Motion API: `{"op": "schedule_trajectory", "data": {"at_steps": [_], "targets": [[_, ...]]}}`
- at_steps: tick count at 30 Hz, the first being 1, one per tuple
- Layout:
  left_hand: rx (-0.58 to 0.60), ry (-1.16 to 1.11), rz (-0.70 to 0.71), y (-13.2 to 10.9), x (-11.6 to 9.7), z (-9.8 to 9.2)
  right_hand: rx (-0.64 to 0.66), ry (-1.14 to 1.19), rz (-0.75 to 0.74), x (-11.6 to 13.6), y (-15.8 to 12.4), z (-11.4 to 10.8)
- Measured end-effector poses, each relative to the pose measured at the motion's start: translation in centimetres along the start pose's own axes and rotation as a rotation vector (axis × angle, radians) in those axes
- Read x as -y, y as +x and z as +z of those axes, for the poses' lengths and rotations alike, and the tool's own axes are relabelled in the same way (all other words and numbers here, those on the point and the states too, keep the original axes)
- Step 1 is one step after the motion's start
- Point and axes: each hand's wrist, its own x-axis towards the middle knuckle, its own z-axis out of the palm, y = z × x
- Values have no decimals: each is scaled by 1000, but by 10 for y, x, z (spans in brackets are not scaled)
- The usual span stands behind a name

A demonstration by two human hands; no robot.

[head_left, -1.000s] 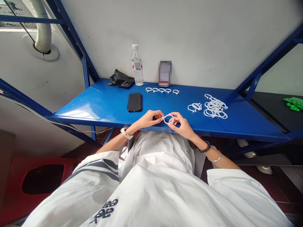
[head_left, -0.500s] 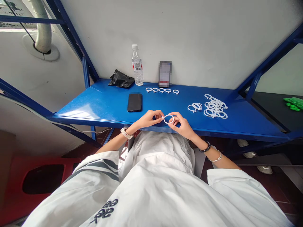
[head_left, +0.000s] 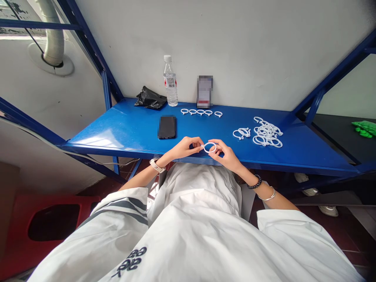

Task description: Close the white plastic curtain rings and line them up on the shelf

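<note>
Left hand (head_left: 188,147) pinches the small tabbed end of a white ring (head_left: 209,152) between thumb and fingertips, while the right hand (head_left: 225,156) grips the ring's opposite side, so it sits directly between the two, at the near edge of the blue table (head_left: 129,135). Beyond the hands, five more rings (head_left: 200,114) lie in a row. Past the right hand, farther to its right, are a small cluster of rings (head_left: 242,133) and a larger tangled pile (head_left: 266,135). Just beyond the left hand, slightly to its left, lies a flat black object (head_left: 167,127); farther back stands a water bottle (head_left: 172,94).
</note>
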Motion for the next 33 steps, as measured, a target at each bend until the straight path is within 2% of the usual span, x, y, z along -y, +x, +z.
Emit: {"op": "schedule_trajectory", "data": {"at_steps": [20, 33], "targets": [[9, 4, -22, 0, 2, 1, -3, -23, 33, -1, 0, 1], [1, 9, -18, 0, 1, 1, -13, 12, 3, -2, 0, 2]]}}
